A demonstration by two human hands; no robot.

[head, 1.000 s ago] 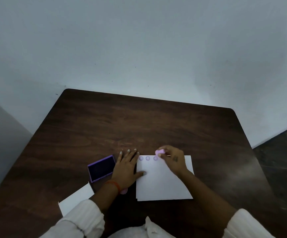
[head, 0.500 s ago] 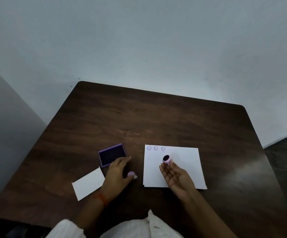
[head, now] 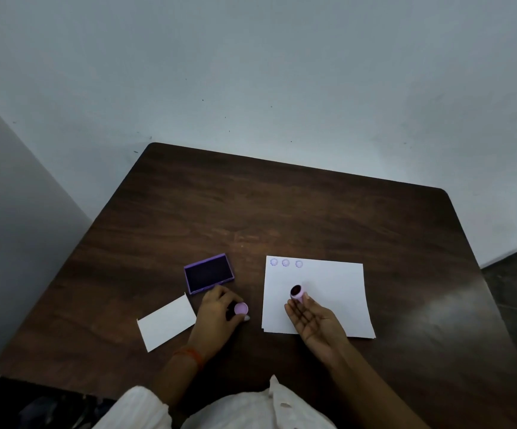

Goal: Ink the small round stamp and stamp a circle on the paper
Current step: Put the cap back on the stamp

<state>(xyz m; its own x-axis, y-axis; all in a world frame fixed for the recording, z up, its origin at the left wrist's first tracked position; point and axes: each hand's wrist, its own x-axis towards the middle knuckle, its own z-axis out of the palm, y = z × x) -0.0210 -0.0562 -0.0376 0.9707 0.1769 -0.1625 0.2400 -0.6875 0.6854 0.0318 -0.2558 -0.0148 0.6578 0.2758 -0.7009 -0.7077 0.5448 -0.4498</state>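
From the head camera, your right hand [head: 314, 322] lay palm up over the near part of the paper [head: 334, 292], fingers loosely extended, pinching the small round stamp [head: 297, 293] at the fingertips. The stamp's dark inked face was tipped up and away from you, so its short axis ran up off the sheet, not down at it. Your left hand [head: 218, 314] rested on the table [head: 282, 212] between the ink pad [head: 209, 273] and the paper, fingers curled around a small pink round cap [head: 241, 309]. Three faint circles [head: 285, 262] sat along the paper's far edge. A white card [head: 166, 322] lay left of that hand.
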